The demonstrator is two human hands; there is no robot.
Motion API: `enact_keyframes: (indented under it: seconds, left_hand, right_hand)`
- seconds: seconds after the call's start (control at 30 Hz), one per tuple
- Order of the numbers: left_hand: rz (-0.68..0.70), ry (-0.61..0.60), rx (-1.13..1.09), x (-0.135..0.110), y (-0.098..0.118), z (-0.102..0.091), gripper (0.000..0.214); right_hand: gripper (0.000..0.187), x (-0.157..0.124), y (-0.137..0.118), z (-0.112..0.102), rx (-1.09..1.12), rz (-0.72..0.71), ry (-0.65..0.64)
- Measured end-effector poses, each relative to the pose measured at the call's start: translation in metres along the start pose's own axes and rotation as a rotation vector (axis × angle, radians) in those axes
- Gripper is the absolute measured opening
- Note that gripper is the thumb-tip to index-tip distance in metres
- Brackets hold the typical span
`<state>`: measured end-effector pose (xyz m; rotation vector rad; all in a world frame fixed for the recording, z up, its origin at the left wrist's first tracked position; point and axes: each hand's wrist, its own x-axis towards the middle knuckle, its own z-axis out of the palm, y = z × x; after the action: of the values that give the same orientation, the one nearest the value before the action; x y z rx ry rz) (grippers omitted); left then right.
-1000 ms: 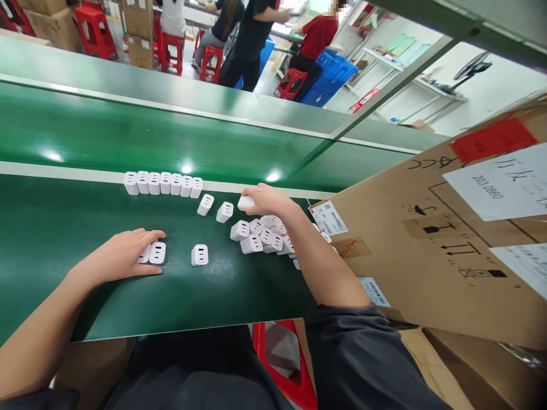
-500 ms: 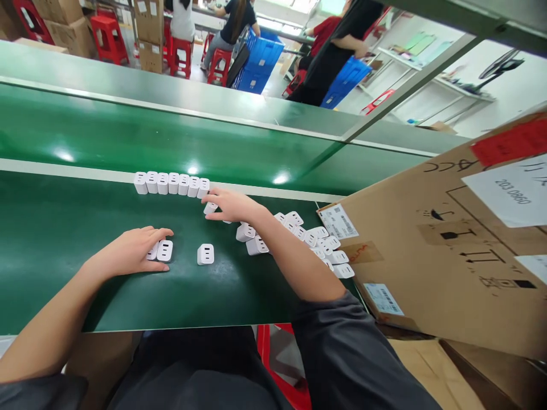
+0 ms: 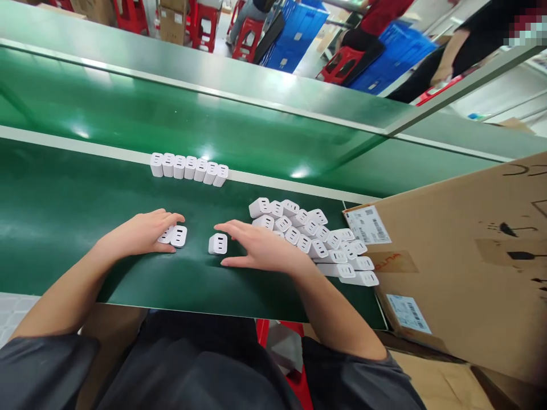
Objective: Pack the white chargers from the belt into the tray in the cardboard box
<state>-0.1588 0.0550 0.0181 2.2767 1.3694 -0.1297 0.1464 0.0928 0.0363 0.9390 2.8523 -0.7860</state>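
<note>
Small white charger blocks lie on a green belt (image 3: 85, 193). My left hand (image 3: 139, 233) rests flat on the belt, fingers stretched over two chargers (image 3: 175, 235), touching them. My right hand (image 3: 258, 247) lies open with its fingers spread, the fingertips next to a single upright charger (image 3: 217, 244). A tidy row of several chargers (image 3: 188, 167) stands along the pale strip at the back. A loose pile of chargers (image 3: 316, 239) spreads to the right of my right hand.
A large cardboard box (image 3: 461, 256) with labels lies tilted at the right, against the belt's end. A second, higher green belt (image 3: 192, 119) runs behind. Other people, red stools (image 3: 342, 60) and blue crates (image 3: 294, 31) are beyond it.
My right hand has drawn back from the far row to the single charger near me. The row at the back now has one more charger. My left hand has stayed put.
</note>
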Motion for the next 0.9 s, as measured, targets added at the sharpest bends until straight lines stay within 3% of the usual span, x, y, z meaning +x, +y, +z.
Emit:
enact_keyframes:
  seconds: [0.13, 0.43, 0.57, 0.73, 0.9]
  left_hand:
    - [0.100, 0.049, -0.002, 0.010, 0.013, 0.013, 0.042]
    - [0.173, 0.082, -0.054, 0.020, 0.027, 0.032, 0.045]
    - [0.143, 0.059, -0.138, 0.018, 0.027, 0.028, 0.060]
    - [0.140, -0.014, -0.240, 0.011, 0.025, 0.013, 0.076]
    - [0.143, -0.035, -0.241, 0.006, 0.021, 0.003, 0.078]
  right_hand:
    - [0.038, 0.012, -0.004, 0.033, 0.020, -0.046, 0.058]
    - [0.040, 0.022, 0.016, 0.078, 0.160, -0.213, 0.356]
    - [0.048, 0.023, 0.021, 0.087, 0.161, -0.253, 0.442]
    - [0.059, 0.023, 0.023, 0.089, 0.200, -0.270, 0.437]
    - [0.061, 0.022, 0.024, 0.087, 0.226, -0.269, 0.443]
